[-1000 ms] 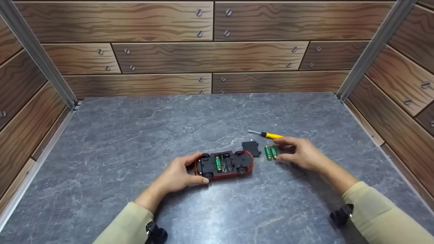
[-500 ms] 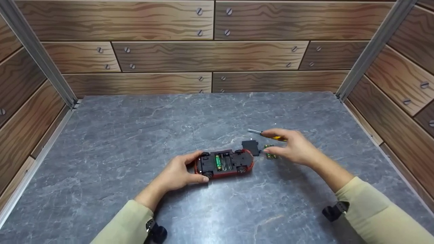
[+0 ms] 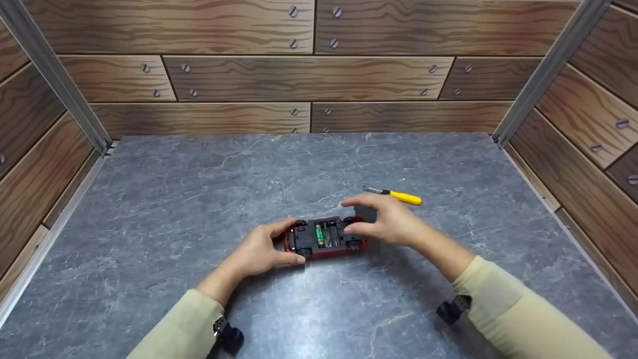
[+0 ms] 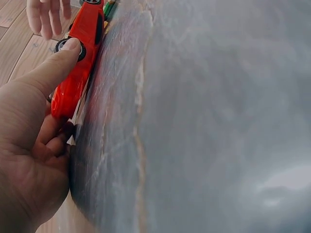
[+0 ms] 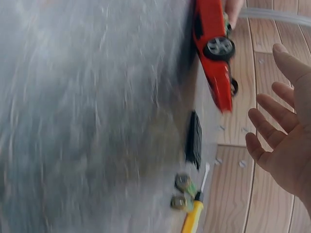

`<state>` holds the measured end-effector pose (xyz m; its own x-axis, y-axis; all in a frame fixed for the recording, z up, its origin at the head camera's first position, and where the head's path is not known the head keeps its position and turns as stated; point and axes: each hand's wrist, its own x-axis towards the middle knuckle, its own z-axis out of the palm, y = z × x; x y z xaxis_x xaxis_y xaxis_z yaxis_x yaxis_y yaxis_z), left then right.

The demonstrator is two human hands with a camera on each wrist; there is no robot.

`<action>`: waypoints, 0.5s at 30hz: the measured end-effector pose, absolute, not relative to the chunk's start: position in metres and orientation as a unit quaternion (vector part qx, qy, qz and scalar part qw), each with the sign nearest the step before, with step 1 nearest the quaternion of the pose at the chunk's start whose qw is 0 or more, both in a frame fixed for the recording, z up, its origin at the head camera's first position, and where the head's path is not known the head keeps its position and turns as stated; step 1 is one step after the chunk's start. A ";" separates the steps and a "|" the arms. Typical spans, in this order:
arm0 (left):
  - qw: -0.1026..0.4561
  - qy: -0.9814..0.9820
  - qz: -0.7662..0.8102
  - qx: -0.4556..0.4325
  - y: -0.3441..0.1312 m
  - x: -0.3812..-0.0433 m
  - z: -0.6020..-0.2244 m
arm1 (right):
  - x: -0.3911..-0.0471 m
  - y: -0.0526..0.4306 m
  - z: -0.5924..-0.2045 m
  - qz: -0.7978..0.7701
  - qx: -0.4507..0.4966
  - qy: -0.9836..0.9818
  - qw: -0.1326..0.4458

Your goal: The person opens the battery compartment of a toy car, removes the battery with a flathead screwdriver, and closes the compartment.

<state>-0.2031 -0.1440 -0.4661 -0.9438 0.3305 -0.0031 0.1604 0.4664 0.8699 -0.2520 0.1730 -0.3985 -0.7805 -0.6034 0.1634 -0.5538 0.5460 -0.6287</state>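
A red toy car [image 3: 304, 239] lies wheels up, its battery compartment uncovered, with one green battery [image 3: 319, 235] at the compartment's left side. My left hand [image 3: 259, 249] grips the car's left end between thumb and fingers. Over the car's right end hovers my right hand [image 3: 389, 219], fingers apart and holding nothing; the right wrist view shows its palm bare. A black battery cover [image 5: 194, 141] lies beyond the car's right end, partly behind the right hand in the head view. Two loose batteries [image 5: 183, 183] rest past the cover, hidden by that hand in the head view.
A screwdriver [image 3: 406, 198] with a yellow handle lies behind the right hand, its shaft pointing left. The grey marbled tabletop [image 3: 199, 189] is bounded by wood-patterned walls [image 3: 239, 80] at the back and both sides.
My right hand has moved left from beside the two loose batteries, past the screwdriver and cover, to above the car's right end. The left hand keeps its grip on the car.
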 end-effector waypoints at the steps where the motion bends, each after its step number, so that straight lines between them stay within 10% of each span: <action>1: 0.083 0.852 0.496 0.146 -0.144 -0.203 -0.466 | -0.252 0.169 -0.400 -0.343 -0.336 0.877 0.038; 15: 0.079 0.850 0.497 0.156 -0.145 -0.204 -0.467 | -0.249 0.139 -0.411 -0.319 -0.349 0.879 0.068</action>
